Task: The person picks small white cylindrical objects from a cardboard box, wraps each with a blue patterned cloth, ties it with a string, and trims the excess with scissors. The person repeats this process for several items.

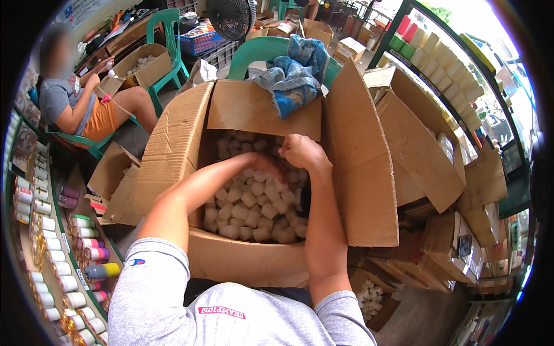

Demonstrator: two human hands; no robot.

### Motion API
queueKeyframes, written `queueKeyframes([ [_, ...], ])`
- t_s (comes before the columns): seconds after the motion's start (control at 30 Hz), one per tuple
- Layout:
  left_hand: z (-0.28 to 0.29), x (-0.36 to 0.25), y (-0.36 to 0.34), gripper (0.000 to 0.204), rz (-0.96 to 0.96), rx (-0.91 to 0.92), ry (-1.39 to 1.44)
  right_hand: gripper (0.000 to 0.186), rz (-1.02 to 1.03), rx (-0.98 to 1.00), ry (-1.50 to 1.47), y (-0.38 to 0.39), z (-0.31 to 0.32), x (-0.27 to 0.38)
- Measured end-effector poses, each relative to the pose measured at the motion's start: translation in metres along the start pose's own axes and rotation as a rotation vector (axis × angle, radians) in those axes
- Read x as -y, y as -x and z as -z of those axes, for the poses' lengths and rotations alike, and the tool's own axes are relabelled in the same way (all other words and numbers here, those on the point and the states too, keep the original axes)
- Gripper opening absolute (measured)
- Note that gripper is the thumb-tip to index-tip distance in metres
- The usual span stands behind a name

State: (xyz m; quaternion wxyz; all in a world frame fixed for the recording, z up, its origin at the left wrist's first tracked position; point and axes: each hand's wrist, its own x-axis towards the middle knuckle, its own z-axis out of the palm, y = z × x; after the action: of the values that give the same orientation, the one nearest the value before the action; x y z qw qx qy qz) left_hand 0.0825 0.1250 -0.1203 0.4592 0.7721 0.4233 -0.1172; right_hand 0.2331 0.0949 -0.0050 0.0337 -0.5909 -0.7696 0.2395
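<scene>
In front of me stands a large open cardboard box (248, 254) filled with small white cylindrical pieces (254, 216). My left hand (266, 164) reaches down among these pieces at the box's far middle. Its fingers are shaded and partly buried, so their closing is unclear. My right hand (304, 153) hovers over the box's far right part, fingers curled together in a pinch. Whatever it grips, if anything, is hidden. A dark object (304, 197) shows at the box's right side, partly behind my right forearm.
A blue-white cloth (297, 75) hangs over a green chair (265, 55) behind the box. At left, a seated person (75, 98) handles white pieces beside another box (141, 63). Thread spools (57, 254) line the left shelves; cardboard boxes (415, 254) crowd the right. A fan (232, 17) stands behind.
</scene>
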Motion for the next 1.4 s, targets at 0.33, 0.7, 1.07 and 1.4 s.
queueKeyframes([
  [0.33,0.026,-0.039,0.052,0.059,0.204,0.206,0.38,0.025,-0.014,-0.009,0.0,0.006,-0.003,-0.004],
  [0.7,0.012,0.13,-0.058,0.081,0.11,-0.668,-0.559,0.019,0.001,-0.101,0.021,0.007,-0.003,0.0],
  [1.07,0.0,0.124,-0.053,0.085,0.136,-0.56,-0.473,0.014,0.008,-0.062,0.018,0.004,-0.006,0.006],
  [1.4,0.006,0.101,-0.054,0.089,0.116,-0.439,-0.454,0.015,0.031,-0.047,-0.001,-0.001,-0.01,-0.003],
])
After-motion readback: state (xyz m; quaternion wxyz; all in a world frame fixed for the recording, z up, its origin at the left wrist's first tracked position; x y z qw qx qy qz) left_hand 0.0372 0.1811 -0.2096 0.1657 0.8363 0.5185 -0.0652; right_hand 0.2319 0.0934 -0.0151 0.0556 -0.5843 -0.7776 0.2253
